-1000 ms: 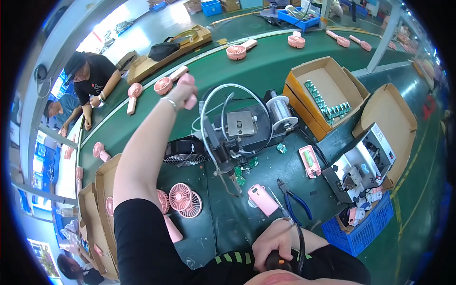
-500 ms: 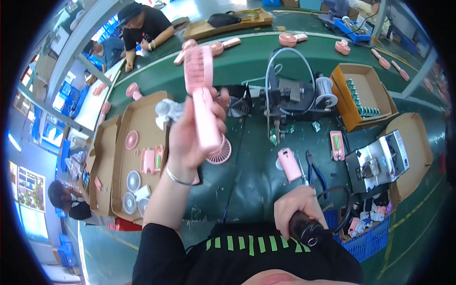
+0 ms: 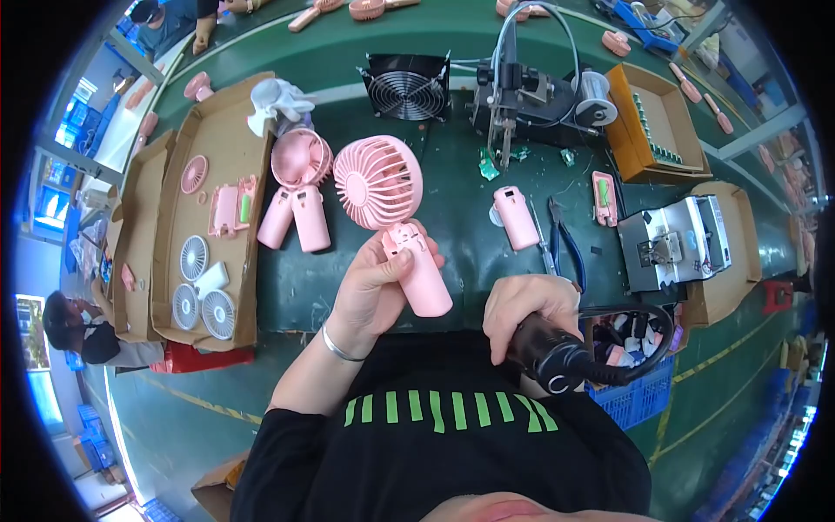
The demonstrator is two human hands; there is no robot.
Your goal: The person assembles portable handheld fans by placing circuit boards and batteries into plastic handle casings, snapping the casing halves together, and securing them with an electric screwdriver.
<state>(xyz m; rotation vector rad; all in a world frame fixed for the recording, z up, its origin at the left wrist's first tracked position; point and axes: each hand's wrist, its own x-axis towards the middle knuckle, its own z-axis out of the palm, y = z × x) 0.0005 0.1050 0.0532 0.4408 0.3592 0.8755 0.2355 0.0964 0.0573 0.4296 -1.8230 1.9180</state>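
Note:
My left hand [image 3: 380, 283] is closed around the handle of a pink handheld fan [image 3: 379, 184]. The fan is held above the near part of the bench, its round slatted head tilted away from me. In my right hand [image 3: 529, 311] is a black corded electric screwdriver [image 3: 557, 352], gripped around its body; its working tip is hidden. Left of the held fan, another pink fan head [image 3: 301, 158] lies with two pink handles [image 3: 310, 219] below it. Between the hands and the machine rests a pink handle shell [image 3: 517, 218], beside a screwdriver [image 3: 546, 250] and blue-handled pliers [image 3: 567, 245].
Cardboard trays [image 3: 254, 261] with fan parts stand left. At the back are a black cooling fan [image 3: 406, 90] and a machine with a wire spool [image 3: 596, 100]. A box of green boards [image 3: 626, 148] and a metal device [image 3: 674, 244] stand right, above a blue crate [image 3: 639, 396].
My left hand has come down and nearer with the pink fan, whose slatted head now shows more fully. My right hand still holds the screwdriver. The view has shifted toward the near side.

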